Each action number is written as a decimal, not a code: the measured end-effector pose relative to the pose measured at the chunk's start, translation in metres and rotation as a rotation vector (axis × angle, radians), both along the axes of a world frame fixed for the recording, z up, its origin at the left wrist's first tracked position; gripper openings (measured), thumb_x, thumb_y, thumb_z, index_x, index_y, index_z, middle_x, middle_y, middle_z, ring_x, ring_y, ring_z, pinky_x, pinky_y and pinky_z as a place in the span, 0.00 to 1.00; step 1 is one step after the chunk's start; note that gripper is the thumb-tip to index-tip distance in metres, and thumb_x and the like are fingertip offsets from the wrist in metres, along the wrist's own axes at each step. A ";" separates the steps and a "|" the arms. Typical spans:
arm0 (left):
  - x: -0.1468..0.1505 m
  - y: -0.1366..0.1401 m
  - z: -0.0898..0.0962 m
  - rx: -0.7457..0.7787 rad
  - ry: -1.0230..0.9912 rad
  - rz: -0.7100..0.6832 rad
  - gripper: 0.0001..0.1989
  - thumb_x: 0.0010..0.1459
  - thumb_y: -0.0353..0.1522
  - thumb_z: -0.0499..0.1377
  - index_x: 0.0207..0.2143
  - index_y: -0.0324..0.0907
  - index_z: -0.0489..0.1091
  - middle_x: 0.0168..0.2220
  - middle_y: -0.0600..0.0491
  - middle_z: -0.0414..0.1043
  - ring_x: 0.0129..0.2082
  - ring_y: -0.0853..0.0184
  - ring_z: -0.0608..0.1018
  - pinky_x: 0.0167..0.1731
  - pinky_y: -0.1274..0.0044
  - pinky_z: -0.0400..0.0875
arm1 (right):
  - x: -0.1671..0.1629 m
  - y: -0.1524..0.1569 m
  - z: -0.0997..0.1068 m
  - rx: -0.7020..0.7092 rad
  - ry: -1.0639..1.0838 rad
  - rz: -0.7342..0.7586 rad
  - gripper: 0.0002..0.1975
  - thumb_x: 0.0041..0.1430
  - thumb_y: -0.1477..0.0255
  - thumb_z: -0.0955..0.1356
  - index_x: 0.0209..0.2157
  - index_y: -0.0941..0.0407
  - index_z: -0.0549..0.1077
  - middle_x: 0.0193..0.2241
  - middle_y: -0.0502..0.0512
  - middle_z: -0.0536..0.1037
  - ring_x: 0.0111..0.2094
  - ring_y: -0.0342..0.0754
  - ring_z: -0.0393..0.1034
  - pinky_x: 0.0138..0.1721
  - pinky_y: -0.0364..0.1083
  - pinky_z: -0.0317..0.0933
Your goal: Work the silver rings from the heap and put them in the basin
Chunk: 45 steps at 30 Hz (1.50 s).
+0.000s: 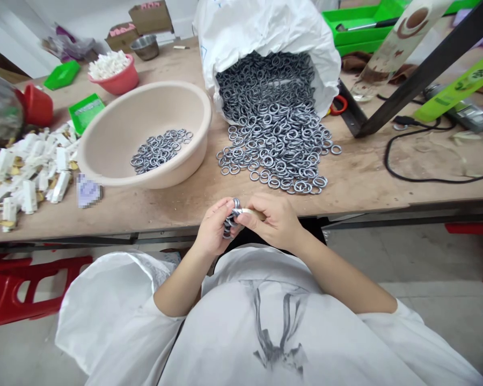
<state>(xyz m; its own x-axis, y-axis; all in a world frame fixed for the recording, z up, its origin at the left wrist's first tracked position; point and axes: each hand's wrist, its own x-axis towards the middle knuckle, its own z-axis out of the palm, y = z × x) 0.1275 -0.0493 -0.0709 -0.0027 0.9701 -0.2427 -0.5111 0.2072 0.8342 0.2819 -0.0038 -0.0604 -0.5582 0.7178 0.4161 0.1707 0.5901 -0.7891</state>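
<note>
Just past the table's front edge, my left hand (215, 228) is closed around several grey metal rings (227, 222), some of them showing between thumb and fingers. My right hand (277, 221) meets it there, pinching a slim whitish piece (247, 212) whose tip touches the rings; its exact kind is unclear. Beyond my hands, loose grey rings (282, 145) spill from the mouth of a white sack (265, 29) lying on its side. More rings (159, 151) lie in a wide beige basin (104, 155) to the left.
White pieces with brass-coloured ends (28, 171) are heaped at the left of the wooden table (161, 212). A pink bowl (123, 78) of small white parts stands behind the basin. On the right are a dark metal frame (418, 69), a black cable (390, 161) and a green tray (354, 24).
</note>
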 end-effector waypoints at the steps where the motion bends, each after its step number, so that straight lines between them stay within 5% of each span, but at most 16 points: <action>1: 0.000 0.000 0.000 -0.008 0.000 0.000 0.18 0.49 0.44 0.67 0.27 0.41 0.65 0.16 0.62 0.58 0.12 0.78 0.60 0.12 0.84 0.55 | 0.000 -0.001 0.001 0.019 -0.026 -0.008 0.21 0.66 0.55 0.65 0.25 0.55 0.70 0.22 0.49 0.69 0.25 0.43 0.60 0.30 0.45 0.51; 10: -0.001 -0.011 0.000 0.032 0.031 -0.169 0.19 0.51 0.43 0.67 0.25 0.38 0.66 0.19 0.57 0.62 0.14 0.78 0.61 0.13 0.84 0.53 | 0.003 0.011 -0.003 -0.055 -0.105 -0.094 0.25 0.67 0.54 0.63 0.21 0.56 0.67 0.18 0.47 0.64 0.22 0.40 0.57 0.27 0.44 0.46; 18: -0.003 -0.003 0.005 0.006 0.015 -0.032 0.18 0.49 0.42 0.68 0.26 0.39 0.66 0.17 0.60 0.60 0.13 0.79 0.60 0.12 0.85 0.53 | 0.002 -0.001 0.002 0.065 0.004 0.022 0.23 0.66 0.56 0.64 0.22 0.56 0.64 0.19 0.45 0.62 0.22 0.39 0.54 0.27 0.43 0.47; 30: 0.000 -0.005 0.006 -0.026 0.024 -0.023 0.17 0.48 0.42 0.68 0.26 0.39 0.67 0.16 0.61 0.58 0.12 0.78 0.59 0.12 0.85 0.52 | 0.003 -0.006 0.000 0.142 -0.014 -0.009 0.23 0.66 0.57 0.66 0.22 0.56 0.62 0.20 0.45 0.60 0.21 0.39 0.51 0.26 0.43 0.45; 39: -0.005 -0.014 0.005 0.032 0.136 -0.187 0.19 0.50 0.45 0.67 0.25 0.39 0.67 0.18 0.58 0.62 0.15 0.77 0.60 0.14 0.83 0.52 | 0.006 0.011 -0.007 -0.098 -0.073 -0.089 0.24 0.66 0.55 0.63 0.21 0.56 0.67 0.17 0.45 0.61 0.21 0.40 0.54 0.26 0.44 0.45; 45: -0.002 -0.010 0.004 -0.012 0.188 -0.143 0.20 0.50 0.47 0.67 0.28 0.39 0.67 0.19 0.59 0.61 0.15 0.78 0.59 0.14 0.83 0.51 | 0.001 0.002 -0.004 -0.217 0.172 0.046 0.20 0.59 0.52 0.70 0.39 0.55 0.73 0.29 0.49 0.74 0.29 0.43 0.65 0.32 0.43 0.56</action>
